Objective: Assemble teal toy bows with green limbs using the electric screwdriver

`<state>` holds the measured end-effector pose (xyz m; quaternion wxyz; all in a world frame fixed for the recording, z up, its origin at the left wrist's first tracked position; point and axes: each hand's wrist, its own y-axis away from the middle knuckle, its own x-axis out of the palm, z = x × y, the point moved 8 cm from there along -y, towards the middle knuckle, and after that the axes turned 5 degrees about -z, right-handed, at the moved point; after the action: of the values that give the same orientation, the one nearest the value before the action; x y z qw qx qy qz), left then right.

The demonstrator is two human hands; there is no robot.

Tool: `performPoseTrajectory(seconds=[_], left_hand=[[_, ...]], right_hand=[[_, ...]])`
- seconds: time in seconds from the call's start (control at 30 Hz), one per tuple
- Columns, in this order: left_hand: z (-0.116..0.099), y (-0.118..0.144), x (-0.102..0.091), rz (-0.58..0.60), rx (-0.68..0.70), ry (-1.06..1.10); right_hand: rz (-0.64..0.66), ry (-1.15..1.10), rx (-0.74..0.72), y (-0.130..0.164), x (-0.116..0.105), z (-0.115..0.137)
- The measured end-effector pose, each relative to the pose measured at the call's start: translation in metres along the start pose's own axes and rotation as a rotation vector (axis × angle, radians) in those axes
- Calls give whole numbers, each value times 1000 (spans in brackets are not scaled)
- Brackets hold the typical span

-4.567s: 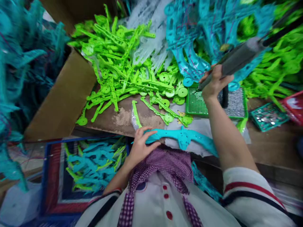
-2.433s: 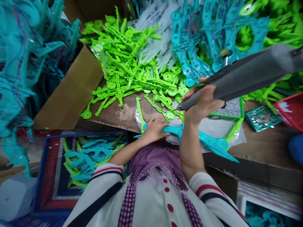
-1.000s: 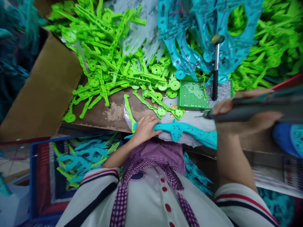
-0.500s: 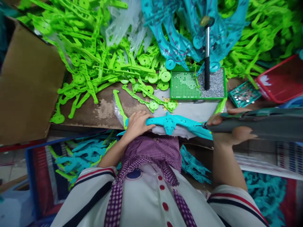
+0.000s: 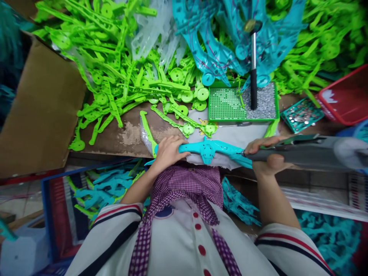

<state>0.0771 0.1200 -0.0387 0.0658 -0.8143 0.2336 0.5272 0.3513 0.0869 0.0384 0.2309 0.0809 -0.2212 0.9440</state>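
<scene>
A long blue plastic part [image 5: 207, 150] lies across the front edge of the bench, on a pale cloth. My left hand [image 5: 170, 151] is closed over its left end, fingers wrapped on top. In my right hand [image 5: 268, 153] is a dark electric screwdriver [image 5: 310, 153], held level. Its thin bit meets the right arm of the blue part; whether a screw sits there is too small to tell. A green plastic arm [image 5: 148, 130] in clear film lies just beyond my left hand.
Heaped green parts [image 5: 126, 69] cover the back of the bench. A green tray [image 5: 243, 119] of small metal screws has a hammer [image 5: 253, 73] across it. To its right are a teal tray [image 5: 303, 115] and a red bin [image 5: 345, 97]. A cardboard box [image 5: 43, 107] stands left.
The screwdriver and my right hand have shifted slightly left, the bit now meeting the blue part nearer its middle. My left hand keeps its grip. The whole view has shifted a little.
</scene>
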Motion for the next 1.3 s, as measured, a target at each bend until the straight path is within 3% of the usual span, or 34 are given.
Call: performPoseTrajectory(seconds=[0.27,0.4,0.57,0.7,0.87,1.3], left_hand=[[2,1,3,-13,10,10],[3,1,3,-13,2,27],[2,1,2,-8,0,35],[2,2,1,-20,-4,34],[1,3,2,-25,11,42],[-1,3,-2,18,1,43]], right_hand=[[-96,-1,62,6,-13,-8],[-58,74,116,-10,-10,-3],[-18,-94,-239,-63,28,15],[-103,32,-228,-111,54,-35],[-239,58,-256,-142,47,-84],[-161,167,-146,-147,40,-112]])
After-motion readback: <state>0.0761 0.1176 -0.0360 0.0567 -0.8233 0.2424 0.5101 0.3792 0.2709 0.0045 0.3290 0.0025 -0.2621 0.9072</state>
